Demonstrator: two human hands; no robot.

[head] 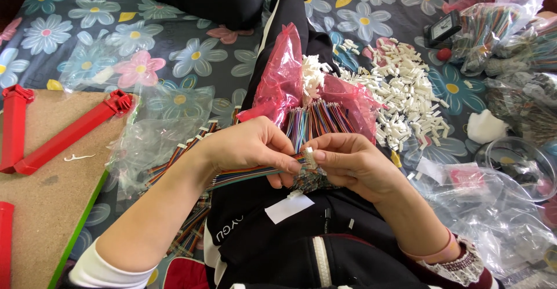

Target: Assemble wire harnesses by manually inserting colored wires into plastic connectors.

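Note:
My left hand (252, 147) pinches a flat bundle of multicoloured wires (246, 174) that runs back under the wrist. My right hand (351, 161) meets it from the right, fingertips closed on a small white connector (309, 157) at the wire ends. Both hands are over my lap in black trousers. Just beyond them a red plastic bag (281, 83) lies open with more coloured wires (316, 120) and white connectors (313, 74) in it.
A pile of loose white connectors (400, 94) covers the flowered sheet at right. Clear bags with wire bundles (499, 31) lie at far right; a clear bag (159, 129) with finished wires at left. A brown board (43, 196) with red plastic rails (72, 132) sits at far left.

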